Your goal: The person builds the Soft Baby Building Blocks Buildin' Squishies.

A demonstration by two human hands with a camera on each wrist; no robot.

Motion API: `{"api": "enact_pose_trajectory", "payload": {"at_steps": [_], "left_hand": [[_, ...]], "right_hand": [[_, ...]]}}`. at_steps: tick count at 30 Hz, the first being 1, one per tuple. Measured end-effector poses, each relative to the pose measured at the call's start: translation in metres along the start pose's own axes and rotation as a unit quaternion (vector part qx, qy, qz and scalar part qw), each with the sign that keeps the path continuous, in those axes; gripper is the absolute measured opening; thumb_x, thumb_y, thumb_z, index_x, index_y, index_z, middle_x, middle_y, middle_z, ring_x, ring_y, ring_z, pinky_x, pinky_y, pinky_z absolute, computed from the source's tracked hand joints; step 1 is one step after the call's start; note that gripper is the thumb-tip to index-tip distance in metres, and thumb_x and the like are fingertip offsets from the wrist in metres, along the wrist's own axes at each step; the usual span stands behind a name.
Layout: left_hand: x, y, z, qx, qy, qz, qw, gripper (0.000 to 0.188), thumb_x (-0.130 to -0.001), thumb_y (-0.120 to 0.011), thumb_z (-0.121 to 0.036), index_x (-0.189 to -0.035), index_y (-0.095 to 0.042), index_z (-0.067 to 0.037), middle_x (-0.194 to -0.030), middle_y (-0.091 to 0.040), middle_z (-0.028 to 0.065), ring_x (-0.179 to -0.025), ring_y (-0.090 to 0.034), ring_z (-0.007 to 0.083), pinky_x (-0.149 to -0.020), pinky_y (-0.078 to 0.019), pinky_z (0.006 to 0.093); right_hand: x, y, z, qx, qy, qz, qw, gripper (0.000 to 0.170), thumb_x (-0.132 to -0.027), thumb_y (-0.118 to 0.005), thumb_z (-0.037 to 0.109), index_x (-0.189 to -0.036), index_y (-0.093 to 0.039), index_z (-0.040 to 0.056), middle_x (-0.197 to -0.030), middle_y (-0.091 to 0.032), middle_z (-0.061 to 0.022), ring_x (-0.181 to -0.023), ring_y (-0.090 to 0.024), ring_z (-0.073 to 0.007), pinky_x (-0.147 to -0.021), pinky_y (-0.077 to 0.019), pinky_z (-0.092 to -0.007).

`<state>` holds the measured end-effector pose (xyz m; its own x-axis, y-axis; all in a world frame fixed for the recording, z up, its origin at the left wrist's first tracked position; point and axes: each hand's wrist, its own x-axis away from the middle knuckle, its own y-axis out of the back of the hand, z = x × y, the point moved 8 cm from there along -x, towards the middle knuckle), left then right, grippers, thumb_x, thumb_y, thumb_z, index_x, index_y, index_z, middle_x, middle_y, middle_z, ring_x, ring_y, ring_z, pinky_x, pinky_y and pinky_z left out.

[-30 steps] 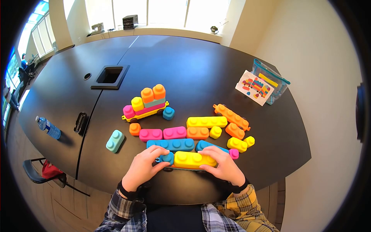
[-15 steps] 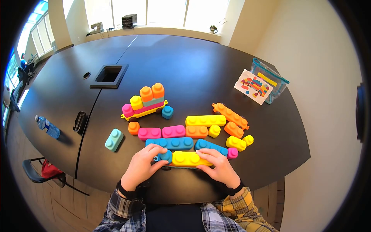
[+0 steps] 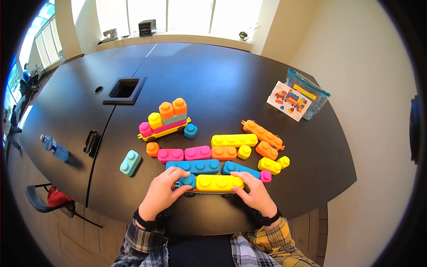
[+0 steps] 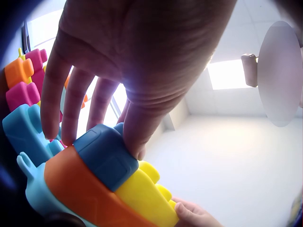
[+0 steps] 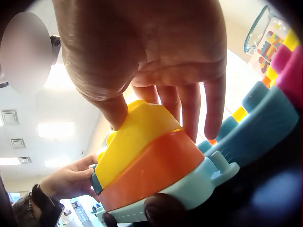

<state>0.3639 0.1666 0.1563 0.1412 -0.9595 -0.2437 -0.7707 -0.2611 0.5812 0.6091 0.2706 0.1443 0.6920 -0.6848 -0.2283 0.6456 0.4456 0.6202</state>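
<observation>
My left hand pinches a small blue block between thumb and fingers at the left end of a toy train car. The blue block sits against a long yellow block. My right hand grips that yellow block's right end, thumb on the near side and fingers on the far side. Under both blocks is an orange block, stacked on a light blue wheeled base. A hook stands out at the base's end in each wrist view. Just behind the car lies a long blue block.
Loose blocks, including pink blocks and a mint block, lie behind and left. A built car and an orange wheeled base stand farther back. A picture card leans on a clear pouch. A water bottle lies left.
My right fingers have slid toward the yellow block's right end, so more of its studs show. My left hand keeps its hold on the blue block. The head view has shifted slightly.
</observation>
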Motion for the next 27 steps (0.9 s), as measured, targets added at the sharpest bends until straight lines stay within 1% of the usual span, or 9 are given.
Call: {"api": "enact_pose_trajectory", "payload": {"at_steps": [2, 4, 9, 11, 14, 18, 20, 27], "left_hand": [[0.0001, 0.0009, 0.0007, 0.002, -0.001, -0.002, 1.000, 0.031, -0.089, -0.084, -0.016, -0.116, -0.069, -0.008, -0.115, -0.071, 0.0061, -0.096, -0.073, 0.0285, -0.077, -0.0616, 0.0355], [0.0007, -0.0009, 0.0015, -0.002, 0.015, 0.023, 1.000, 0.032, -0.089, -0.082, -0.007, -0.118, -0.068, -0.003, -0.120, -0.070, 0.0076, -0.107, -0.072, 0.0237, -0.080, -0.0633, 0.0320], [0.0002, -0.0005, -0.0003, -0.002, 0.013, 0.025, 1.000, 0.033, -0.089, -0.082, -0.007, -0.118, -0.068, -0.003, -0.121, -0.070, 0.0078, -0.107, -0.072, 0.0238, -0.080, -0.0636, 0.0323], [0.0001, -0.0005, -0.0002, -0.003, 0.013, 0.025, 1.000, 0.033, -0.089, -0.082, -0.007, -0.118, -0.068, -0.003, -0.121, -0.070, 0.0078, -0.107, -0.072, 0.0237, -0.080, -0.0636, 0.0323], [-0.0001, -0.0003, -0.0002, -0.003, 0.015, 0.025, 1.000, 0.033, -0.089, -0.082, -0.007, -0.119, -0.068, -0.003, -0.121, -0.070, 0.0078, -0.108, -0.072, 0.0238, -0.081, -0.0636, 0.0324], [0.0015, -0.0004, 0.0001, -0.007, 0.014, 0.022, 1.000, 0.033, -0.089, -0.082, -0.007, -0.119, -0.068, -0.003, -0.122, -0.070, 0.0082, -0.108, -0.072, 0.0241, -0.081, -0.0636, 0.0326], [0.0011, -0.0009, 0.0002, -0.007, 0.012, 0.021, 1.000, 0.033, -0.089, -0.082, -0.007, -0.119, -0.068, -0.003, -0.122, -0.070, 0.0083, -0.108, -0.072, 0.0242, -0.082, -0.0636, 0.0326], [0.0009, -0.0016, 0.0026, -0.005, 0.010, 0.024, 1.000, 0.034, -0.088, -0.083, -0.007, -0.119, -0.069, -0.003, -0.123, -0.070, 0.0085, -0.108, -0.072, 0.0240, -0.081, -0.0635, 0.0322]], "right_hand": [[0.0002, -0.0011, 0.0003, 0.001, 0.003, -0.005, 1.000, 0.043, -0.097, -0.075, 0.015, -0.137, -0.064, 0.0024, -0.130, -0.071, -0.0169, -0.123, -0.067, -0.0359, -0.106, -0.0515, -0.0407], [0.0004, -0.0014, 0.0022, 0.001, -0.002, -0.008, 1.000, 0.043, -0.097, -0.074, 0.015, -0.137, -0.064, 0.0022, -0.130, -0.071, -0.0169, -0.123, -0.067, -0.0359, -0.106, -0.0514, -0.0407], [0.0026, -0.0011, 0.0020, 0.004, -0.014, -0.017, 1.000, 0.045, -0.097, -0.075, 0.015, -0.138, -0.064, 0.0020, -0.131, -0.071, -0.0170, -0.123, -0.067, -0.0356, -0.106, -0.0513, -0.0406], [0.0027, 0.0007, 0.0028, 0.023, -0.001, -0.025, 0.999, 0.048, -0.097, -0.077, 0.021, -0.139, -0.064, 0.0035, -0.129, -0.071, -0.0176, -0.118, -0.068, -0.0367, -0.101, -0.0544, -0.0411], [0.0036, 0.0038, -0.0017, 0.032, -0.002, -0.026, 0.999, 0.049, -0.096, -0.079, 0.024, -0.139, -0.065, 0.0037, -0.128, -0.072, -0.0174, -0.118, -0.069, -0.0363, -0.100, -0.0548, -0.0412], [0.0036, 0.0063, -0.0004, 0.039, -0.001, -0.032, 0.999, 0.051, -0.095, -0.079, 0.025, -0.139, -0.065, 0.0037, -0.128, -0.072, -0.0182, -0.117, -0.069, -0.0360, -0.100, -0.0549, -0.0411], [0.0044, 0.0052, 0.0002, 0.043, 0.026, -0.043, 0.998, 0.052, -0.094, -0.080, 0.024, -0.140, -0.066, 0.0040, -0.127, -0.073, -0.0189, -0.116, -0.070, -0.0358, -0.100, -0.0550, -0.0411], [0.0037, 0.0044, -0.0013, 0.041, 0.011, -0.034, 0.999, 0.052, -0.094, -0.080, 0.023, -0.140, -0.066, 0.0044, -0.125, -0.073, -0.0192, -0.114, -0.070, -0.0360, -0.099, -0.0555, -0.0411]]}}
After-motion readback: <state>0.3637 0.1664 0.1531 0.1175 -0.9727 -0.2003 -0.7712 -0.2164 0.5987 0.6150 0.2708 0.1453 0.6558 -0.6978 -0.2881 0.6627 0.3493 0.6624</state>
